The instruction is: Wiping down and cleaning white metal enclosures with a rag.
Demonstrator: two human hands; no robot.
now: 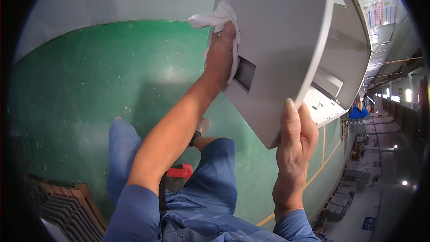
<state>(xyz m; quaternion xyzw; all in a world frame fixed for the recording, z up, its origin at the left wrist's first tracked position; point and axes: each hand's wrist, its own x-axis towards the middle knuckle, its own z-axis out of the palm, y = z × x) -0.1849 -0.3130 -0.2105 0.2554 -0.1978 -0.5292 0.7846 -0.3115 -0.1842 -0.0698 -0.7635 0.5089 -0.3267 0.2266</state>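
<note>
A grey metal door panel (277,31) with a rectangular cutout (245,74) stands tilted in front of me. My left hand (220,56) is closed on a white cloth (217,19) and presses it to the panel's left edge, just beside the cutout. Part of the cloth hangs down below that hand along the panel. At the panel's lower right corner, my right hand (295,145) grips the edge, its thumb lying up along it. Behind the panel is an open, light grey metal cabinet (347,29); the panel hides much of it.
Grey metal parts (67,208) are stacked beside wooden boards at the lower left. A red object (181,171) shows by my waist. Stacks of grey parts (342,201) line the right side, where a person in blue (358,112) is farther off. The floor (89,89) is green.
</note>
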